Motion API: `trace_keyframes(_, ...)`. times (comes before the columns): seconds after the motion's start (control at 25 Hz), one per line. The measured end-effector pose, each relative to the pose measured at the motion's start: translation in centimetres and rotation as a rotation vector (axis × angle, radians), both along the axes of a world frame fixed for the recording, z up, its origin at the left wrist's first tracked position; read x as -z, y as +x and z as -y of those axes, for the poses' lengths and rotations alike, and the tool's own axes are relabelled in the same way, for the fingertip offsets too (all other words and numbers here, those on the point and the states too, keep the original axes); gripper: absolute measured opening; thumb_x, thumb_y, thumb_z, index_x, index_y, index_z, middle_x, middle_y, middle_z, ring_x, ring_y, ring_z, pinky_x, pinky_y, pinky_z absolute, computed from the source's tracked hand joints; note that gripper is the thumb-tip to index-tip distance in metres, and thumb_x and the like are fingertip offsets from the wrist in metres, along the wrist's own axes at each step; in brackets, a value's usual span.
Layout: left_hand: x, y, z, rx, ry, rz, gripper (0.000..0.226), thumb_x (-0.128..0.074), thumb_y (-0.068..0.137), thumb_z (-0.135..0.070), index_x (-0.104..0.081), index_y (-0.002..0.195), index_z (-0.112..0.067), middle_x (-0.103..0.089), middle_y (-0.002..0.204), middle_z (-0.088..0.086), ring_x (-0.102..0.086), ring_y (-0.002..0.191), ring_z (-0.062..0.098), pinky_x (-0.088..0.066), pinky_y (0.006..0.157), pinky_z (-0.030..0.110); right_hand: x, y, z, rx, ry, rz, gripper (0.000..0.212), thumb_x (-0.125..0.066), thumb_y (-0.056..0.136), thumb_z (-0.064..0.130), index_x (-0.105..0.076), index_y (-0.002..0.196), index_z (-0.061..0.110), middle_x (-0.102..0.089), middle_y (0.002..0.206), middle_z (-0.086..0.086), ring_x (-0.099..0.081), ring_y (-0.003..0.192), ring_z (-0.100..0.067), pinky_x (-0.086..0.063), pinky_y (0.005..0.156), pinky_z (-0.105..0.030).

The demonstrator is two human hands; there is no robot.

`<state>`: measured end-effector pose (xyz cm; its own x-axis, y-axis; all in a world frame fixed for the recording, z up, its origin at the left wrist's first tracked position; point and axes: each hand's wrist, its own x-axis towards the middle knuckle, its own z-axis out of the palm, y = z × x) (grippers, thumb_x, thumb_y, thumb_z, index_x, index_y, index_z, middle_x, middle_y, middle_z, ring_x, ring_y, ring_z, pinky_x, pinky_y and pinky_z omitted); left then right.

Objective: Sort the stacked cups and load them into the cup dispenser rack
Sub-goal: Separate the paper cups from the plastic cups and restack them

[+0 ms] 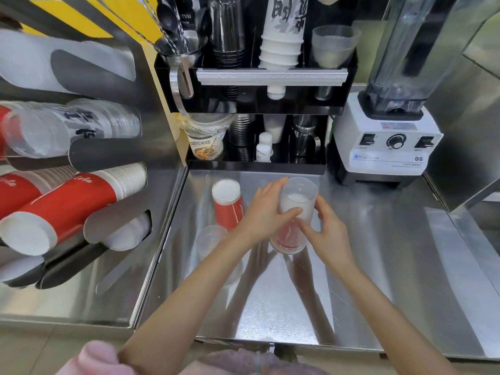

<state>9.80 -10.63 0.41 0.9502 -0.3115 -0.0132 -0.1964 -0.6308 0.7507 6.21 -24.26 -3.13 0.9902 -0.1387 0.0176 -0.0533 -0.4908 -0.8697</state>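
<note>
Steel counter [351, 266]: left hand [266, 212] and right hand [326, 231] are both gripping the clear cup stack [296, 212] mid-wall; light, thin, crushable, probably slippery, so gentle side pressure is suiting it.

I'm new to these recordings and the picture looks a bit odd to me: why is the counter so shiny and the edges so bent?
Head view: the steel counter mirrors overhead light and reflects both arms as dark streaks; the wide-angle lens bows the cup dispenser rack and blender outward; the clear cup between left hand and right hand looks soft.
</note>
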Motion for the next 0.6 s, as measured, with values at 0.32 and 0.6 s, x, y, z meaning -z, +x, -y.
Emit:
trace_keyframes(0.32, -1.2, -0.2, -0.7, -0.061, -0.246, 0.043, 0.05, -0.065, 0.079, -0.024, -0.043, 0.124, -0.023, -0.051, 0.127, -0.004, -0.048, 0.113, 0.018, -0.042, 0.099, 0.038, -2.8, 0.3, -0.1, -0.026, 0.034, 0.07, 0.054, -0.064, 0.081, 0.018, -0.044, 0.13, 0.023, -0.052, 0.129, 0.006, -0.046, 0.114, -0.004, -0.032, 0.095, -0.018)
trace_keyframes(0.6, -5.4, -0.9, -2.4, -0.027, -0.345, 0.145, 0.047, -0.067, 0.079, -0.024, -0.041, 0.117, -0.031, -0.05, 0.117, -0.02, -0.049, 0.111, -0.001, -0.042, 0.093, 0.018, -6.4, 0.1, -1.1, -0.071, 0.023, 0.208, 0.057, -0.065, 0.08, 0.024, -0.04, 0.132, 0.03, -0.048, 0.123, 0.013, -0.045, 0.114, 0.0, -0.031, 0.091, -0.003)
